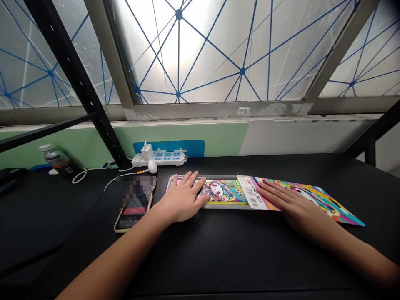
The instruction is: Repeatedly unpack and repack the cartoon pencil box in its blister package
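On the black table lies a flat, colourful pencil box [233,192] with a cartoon animal face, set in a clear plastic tray [215,206]. My left hand [185,196] rests on the left end of the box, its fingers spread. A bright printed card [315,196] with a white strip reading "PENCIL BOX" and a barcode overlaps the right part of the box and sticks out to the right. Flat on this card lies my right hand [290,204], fingers stretched out. What lies under the card and palms is hidden.
A phone [134,208] lies just left of my left forearm. Behind it are a white power strip [168,157], a plugged-in charger and white cables [125,175]. A bottle [58,159] stands at the back left. A black metal post [81,87] rises before the window.
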Demonstrator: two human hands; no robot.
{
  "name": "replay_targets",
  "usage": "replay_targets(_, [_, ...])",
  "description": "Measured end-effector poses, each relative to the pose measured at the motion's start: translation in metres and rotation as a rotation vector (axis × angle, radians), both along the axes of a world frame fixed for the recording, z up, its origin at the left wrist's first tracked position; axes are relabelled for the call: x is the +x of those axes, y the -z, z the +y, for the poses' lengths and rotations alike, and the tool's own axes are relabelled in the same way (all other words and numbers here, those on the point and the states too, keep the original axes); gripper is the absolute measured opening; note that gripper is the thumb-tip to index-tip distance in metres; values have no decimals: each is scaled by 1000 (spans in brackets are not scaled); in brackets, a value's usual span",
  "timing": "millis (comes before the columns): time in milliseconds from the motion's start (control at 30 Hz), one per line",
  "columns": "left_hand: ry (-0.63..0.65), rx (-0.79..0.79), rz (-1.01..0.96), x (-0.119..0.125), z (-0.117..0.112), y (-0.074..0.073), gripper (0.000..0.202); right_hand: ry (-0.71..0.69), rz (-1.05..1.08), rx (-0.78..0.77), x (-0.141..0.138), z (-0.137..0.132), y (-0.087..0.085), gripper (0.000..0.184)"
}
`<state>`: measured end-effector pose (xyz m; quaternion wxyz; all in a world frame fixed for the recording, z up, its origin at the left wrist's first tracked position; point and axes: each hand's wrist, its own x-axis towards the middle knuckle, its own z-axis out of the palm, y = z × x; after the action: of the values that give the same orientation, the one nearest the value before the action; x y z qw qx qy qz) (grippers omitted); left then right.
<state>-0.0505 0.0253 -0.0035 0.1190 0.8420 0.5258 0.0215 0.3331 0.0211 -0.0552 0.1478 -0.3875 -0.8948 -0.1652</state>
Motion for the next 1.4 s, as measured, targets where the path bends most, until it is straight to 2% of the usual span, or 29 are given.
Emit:
replay_targets(100, [-18,3,-13,-3,2,0,72,68,-2,137,15,-10,-6,81])
replay_targets(200, [-44,30,-28,-2,5,2,73,164,-5,243,13,-24,-21,81])
replay_targets(300, [-64,66,-43,1,7,5,71,143,-3,301,-15,-47,-36,77])
replay_targets(400, [-82,105,-54,4,7,9,67,-88,-16,292,-67,-80,-40,64])
replay_targets(500, [-93,138,-60,6,6,12,60,-291,-91,170,-125,-104,-31,47])
replay_targets(567, [-91,160,-59,7,6,13,56,-352,-90,68,-158,-104,-21,42])
replay_targets(600, [-86,170,-57,8,5,13,55,-338,-32,31,-171,-99,-15,44])
replay_targets(667, [-75,188,-52,8,5,13,54,-342,15,-110,-192,-82,-7,62])
replay_targets(767, [-56,202,-40,8,6,14,55,-367,58,-308,-208,-53,-5,54])
replay_targets(900, [-44,211,-26,7,7,15,55,-419,74,-357,-210,-41,-14,46])
replay_targets(1033, [-45,211,-19,6,7,15,56,-451,172,-301,-193,-36,-36,30])
replay_targets(1133, [-42,207,-17,7,7,14,57,-309,219,-210,-167,-9,-54,33])
replay_targets(1233, [-42,207,-15,7,6,13,56,-76,139,-293,-137,34,-65,33])
replay_targets(1300, [-43,210,-13,8,7,12,56,-27,95,-430,-120,60,-66,44])
replay_targets(1400, [-44,212,-10,8,7,12,56,-39,72,-524,-110,85,-64,51])
